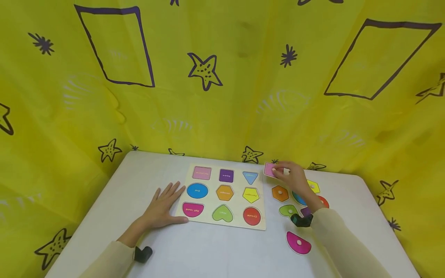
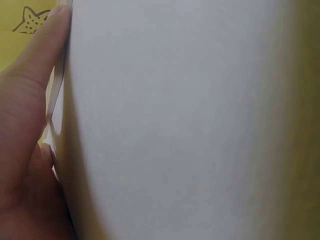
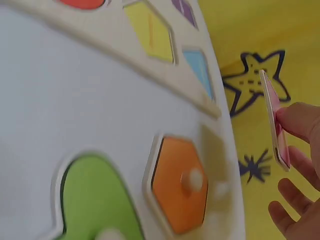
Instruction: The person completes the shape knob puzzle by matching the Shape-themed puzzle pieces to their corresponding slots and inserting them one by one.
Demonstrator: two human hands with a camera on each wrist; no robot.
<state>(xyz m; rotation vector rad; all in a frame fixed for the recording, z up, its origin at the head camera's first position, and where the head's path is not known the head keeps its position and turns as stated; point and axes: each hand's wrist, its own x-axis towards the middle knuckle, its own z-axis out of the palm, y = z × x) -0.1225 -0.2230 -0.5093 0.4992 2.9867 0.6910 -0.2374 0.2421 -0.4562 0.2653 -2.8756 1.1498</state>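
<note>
The right hand [image 1: 293, 177] pinches a pink rectangular puzzle piece [image 1: 269, 169] by its knob. In the right wrist view the piece [image 3: 275, 120] appears nearly edge-on, lifted off the table. It is just beyond the upper right corner of a cream shape-puzzle board [image 1: 208, 200]. Printed colored shapes fill the board, including a pink rectangle [image 1: 202, 173] at its upper left. Spread out flat, the left hand [image 1: 161, 208] rests on the table with its thumb and fingertips at the board's left edge. The left wrist view shows part of that hand [image 2: 25, 110] beside the white tabletop.
Loose knobbed pieces lie right of the board: an orange hexagon [image 1: 280, 194], a green heart [image 1: 287, 210], a magenta half round [image 1: 298, 243] and several more partly under the right forearm. The white table [image 1: 215, 251] ends at a yellow patterned curtain [image 1: 222, 108].
</note>
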